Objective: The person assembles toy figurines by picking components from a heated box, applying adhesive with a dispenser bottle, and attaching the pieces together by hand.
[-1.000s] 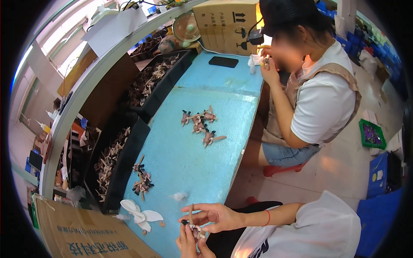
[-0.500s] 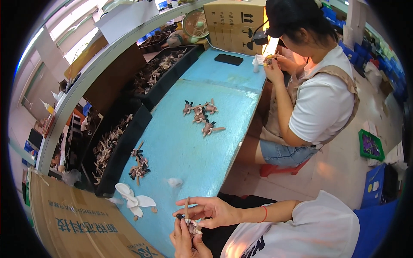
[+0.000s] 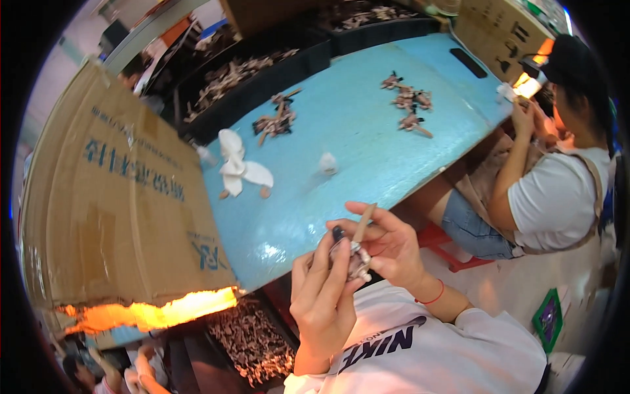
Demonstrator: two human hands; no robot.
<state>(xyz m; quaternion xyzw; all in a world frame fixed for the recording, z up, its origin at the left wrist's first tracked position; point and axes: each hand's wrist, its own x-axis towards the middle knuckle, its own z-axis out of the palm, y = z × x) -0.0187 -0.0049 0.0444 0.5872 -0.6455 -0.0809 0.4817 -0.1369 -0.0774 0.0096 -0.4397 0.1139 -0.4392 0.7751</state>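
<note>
Between my hands, just off the near edge of the blue table [image 3: 298, 180], is a small brownish figurine [image 3: 357, 262] with a black tip and pale ends. A long tan stick-like part [image 3: 365, 222] rises from it. My left hand [image 3: 323, 292] pinches the figurine from the left, its fingers closed round the body. On the other side my right hand [image 3: 397, 253] grips it with thumb and fingers beside the tan part. The fingers hide some of the figurine.
Similar figurines [image 3: 410, 98] lie at the far right of the table, another cluster [image 3: 275, 121] toward the left. White cloth-like pieces [image 3: 236, 164] and a small white wad [image 3: 327, 163] lie nearer. Black bins [image 3: 262, 79] line the back; a large carton [image 3: 125, 190] stands left. A co-worker [image 3: 558, 190] sits right.
My view has turned and tilted, so the table and carton sit differently in the picture. Both hands still hold the figurine, now more in the middle and higher up.
</note>
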